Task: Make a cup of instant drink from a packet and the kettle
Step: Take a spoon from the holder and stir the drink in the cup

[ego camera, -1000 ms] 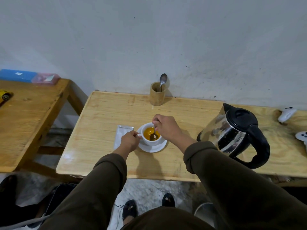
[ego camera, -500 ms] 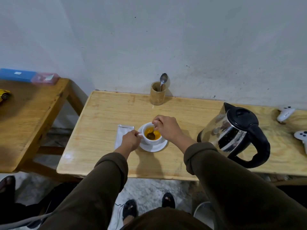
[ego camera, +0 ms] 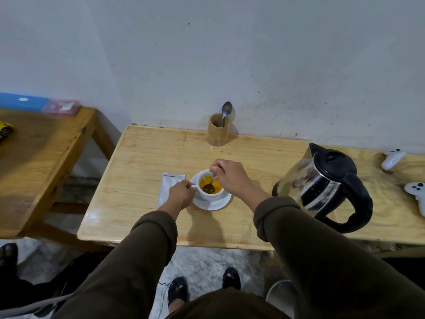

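Spoon bowl has swung from the cup's left to its near side in the last 0.5 s: stirring underway, water already in. Right hand (ego camera: 231, 178) pinches the small metal spoon (ego camera: 209, 186) in the white ceramic cup (ego camera: 210, 188) of orange drink on its white saucer (ego camera: 212, 203), mid-table; left hand (ego camera: 181, 195) fingers closed on the cup handle. Empty silver packet (ego camera: 169, 187) touching left, steel kettle with black handle (ego camera: 322, 187) well right, bamboo holder (ego camera: 218, 130) far; nothing obstructs

Both arms extended forward over the table, forearms in dark olive sleeves drawn to the wrists. Left hand (ego camera: 181, 195) knuckles up, fingers pinched closed on the cup's handle. Right hand (ego camera: 230, 177) higher and farther forward, wrist bent downward, thumb and fingertips closed around the upper end of the spoon's stem
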The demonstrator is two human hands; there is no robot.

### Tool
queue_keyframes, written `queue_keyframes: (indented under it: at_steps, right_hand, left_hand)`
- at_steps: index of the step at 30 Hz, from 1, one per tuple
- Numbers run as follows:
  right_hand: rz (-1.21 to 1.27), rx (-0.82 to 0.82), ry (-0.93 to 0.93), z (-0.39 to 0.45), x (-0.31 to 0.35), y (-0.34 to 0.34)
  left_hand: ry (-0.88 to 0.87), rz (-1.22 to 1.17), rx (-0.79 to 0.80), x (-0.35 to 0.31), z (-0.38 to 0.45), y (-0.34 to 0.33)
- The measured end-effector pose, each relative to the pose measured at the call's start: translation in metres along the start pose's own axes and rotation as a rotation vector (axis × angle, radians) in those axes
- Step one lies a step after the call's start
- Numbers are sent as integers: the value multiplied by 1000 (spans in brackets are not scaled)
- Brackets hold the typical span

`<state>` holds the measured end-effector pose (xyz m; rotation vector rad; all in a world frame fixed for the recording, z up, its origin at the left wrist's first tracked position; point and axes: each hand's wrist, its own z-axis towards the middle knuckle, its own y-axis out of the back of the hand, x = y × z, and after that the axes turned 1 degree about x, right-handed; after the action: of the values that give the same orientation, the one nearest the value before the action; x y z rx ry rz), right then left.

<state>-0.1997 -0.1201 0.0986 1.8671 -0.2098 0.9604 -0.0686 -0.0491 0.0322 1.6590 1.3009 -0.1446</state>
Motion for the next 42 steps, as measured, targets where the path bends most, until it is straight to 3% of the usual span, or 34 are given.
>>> queue_keyframes:
  at_steps: [5,14,20,30,37,42]
  right_hand:
    - [-154,-47,7,5,-2,3]
    - [9,2,-43,4,2,0]
    - [-207,-27,19,7,1,3]
    - [5,25,-20,3,5,2]
    - [-213,-30,18,4,1,6]
    - [-118,-6,15,1,3,3]
  left_hand:
    - [2,11,-1,1,0,0]
    - [20,-22,10,0,1,0]
    - [9,-1,7,1,2,1]
    - [-2,13,8,1,2,0]
    - [-1,15,11,1,3,1]
    - [3,18,12,1,3,1]
